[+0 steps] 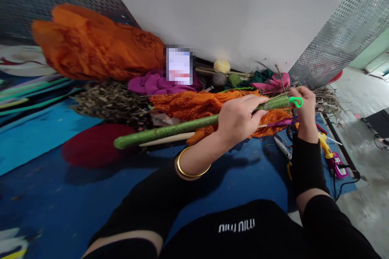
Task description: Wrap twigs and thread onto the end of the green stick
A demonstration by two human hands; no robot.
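Observation:
My left hand [238, 119] is wrapped round a long green-wrapped stick [170, 129] that lies slanted from lower left to upper right. My right hand [305, 109] is closed at the stick's far right end, pinching a bright green pipe cleaner loop [296, 101]. A thin purple strand [281, 122] and a pale bare stick [167, 139] run just under the green one. A gold bangle [190, 170] sits on my left wrist. Orange cloth [194, 103] lies behind the stick.
A blue mat [75, 194] covers the floor. Big orange fabric [97, 44], magenta cloth [152, 83], yarn balls [221, 66], dried twigs [328, 101], scissors [282, 147] and a yellow glue gun [326, 149] lie around. A white board [227, 12] leans behind.

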